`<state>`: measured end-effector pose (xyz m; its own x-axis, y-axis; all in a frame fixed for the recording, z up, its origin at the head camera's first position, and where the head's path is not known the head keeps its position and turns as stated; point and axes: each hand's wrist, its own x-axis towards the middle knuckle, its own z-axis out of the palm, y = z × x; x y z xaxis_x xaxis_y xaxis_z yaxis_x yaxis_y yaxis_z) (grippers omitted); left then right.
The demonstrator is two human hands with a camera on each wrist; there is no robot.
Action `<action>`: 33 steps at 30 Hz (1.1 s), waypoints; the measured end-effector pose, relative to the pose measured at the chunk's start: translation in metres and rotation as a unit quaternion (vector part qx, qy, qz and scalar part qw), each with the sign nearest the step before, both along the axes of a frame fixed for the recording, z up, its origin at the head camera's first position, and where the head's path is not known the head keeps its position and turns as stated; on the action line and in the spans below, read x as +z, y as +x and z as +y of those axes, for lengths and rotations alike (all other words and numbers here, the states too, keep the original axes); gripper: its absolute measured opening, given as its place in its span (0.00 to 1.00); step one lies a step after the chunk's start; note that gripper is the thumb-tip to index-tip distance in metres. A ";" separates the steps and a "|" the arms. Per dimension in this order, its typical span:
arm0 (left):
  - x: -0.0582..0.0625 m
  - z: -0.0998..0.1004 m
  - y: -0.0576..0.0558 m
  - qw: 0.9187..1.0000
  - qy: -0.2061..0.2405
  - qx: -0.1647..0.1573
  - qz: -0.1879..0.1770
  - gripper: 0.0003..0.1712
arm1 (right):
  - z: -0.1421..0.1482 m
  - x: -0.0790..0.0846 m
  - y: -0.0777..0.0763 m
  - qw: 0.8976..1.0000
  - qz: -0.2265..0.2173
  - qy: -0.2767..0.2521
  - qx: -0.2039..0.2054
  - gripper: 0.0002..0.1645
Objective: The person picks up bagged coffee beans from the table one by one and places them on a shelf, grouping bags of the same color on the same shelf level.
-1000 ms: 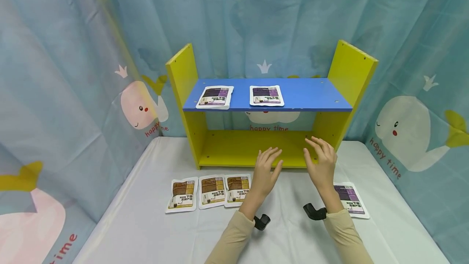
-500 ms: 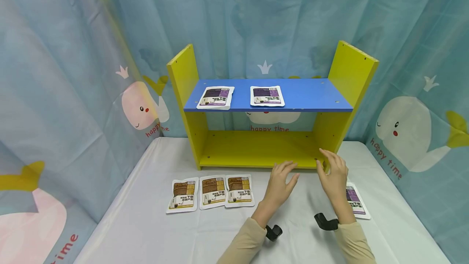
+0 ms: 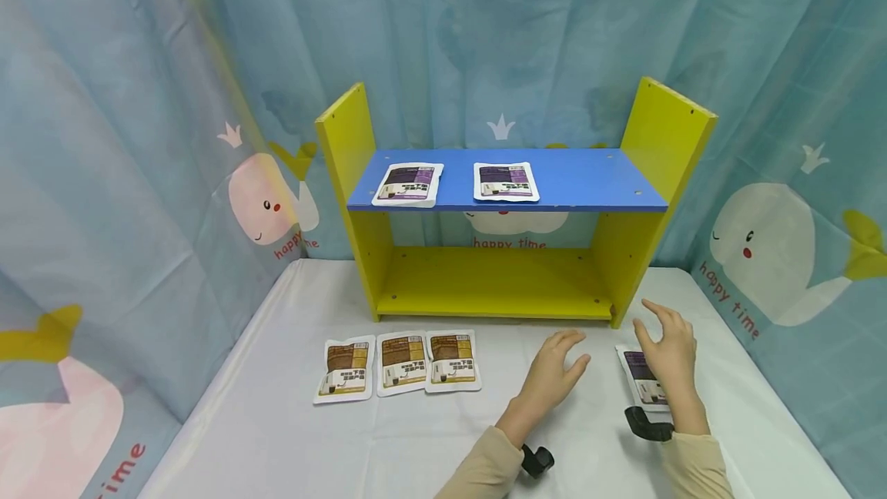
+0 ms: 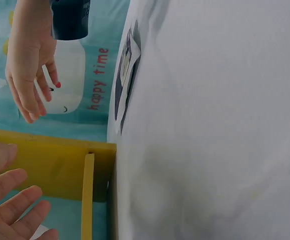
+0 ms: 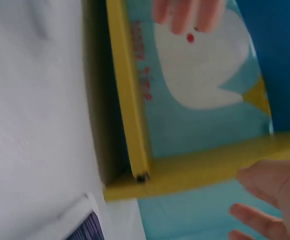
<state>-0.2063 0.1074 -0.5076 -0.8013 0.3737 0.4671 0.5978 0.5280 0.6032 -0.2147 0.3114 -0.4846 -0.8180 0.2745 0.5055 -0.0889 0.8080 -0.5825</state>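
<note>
My right hand [image 3: 671, 349] hovers over a purple-labelled white pouch [image 3: 636, 376] on the table's right side, hiding part of it. Its fingers are relaxed and hold nothing. To its left, my left hand [image 3: 550, 372] hangs above the white cloth, fingers loosely bent and nothing in them. In the left wrist view the pouch [image 4: 127, 75] lies flat on the cloth beyond the hand. The right wrist view catches one corner of that pouch [image 5: 87, 227], blurred, below the right hand [image 5: 279, 200].
A yellow shelf [image 3: 485, 283] with a blue top board [image 3: 582, 175] stands at the back. Two purple-labelled pouches, one at left [image 3: 407, 185] and one mid-board [image 3: 506, 182], lie on it. Three brown-labelled pouches [image 3: 402, 364] lie in a row on the table at front left.
Both hands have moved right and nearer the front, away from the shelf. My right hand has come over the purple-labelled pouch on the table. The pouches stay where they were.
</note>
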 end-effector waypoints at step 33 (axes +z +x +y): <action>-0.031 0.052 0.014 0.990 -0.112 -0.072 -0.055 0.24 | 0.082 -0.008 0.017 0.926 -0.368 0.022 0.075 0.39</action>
<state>-0.1928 0.1589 -0.5382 -0.7741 0.5719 0.2715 0.6132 0.5706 0.5462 -0.1977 0.3936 -0.4921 -0.9729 0.1219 -0.1965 0.2058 0.8435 -0.4960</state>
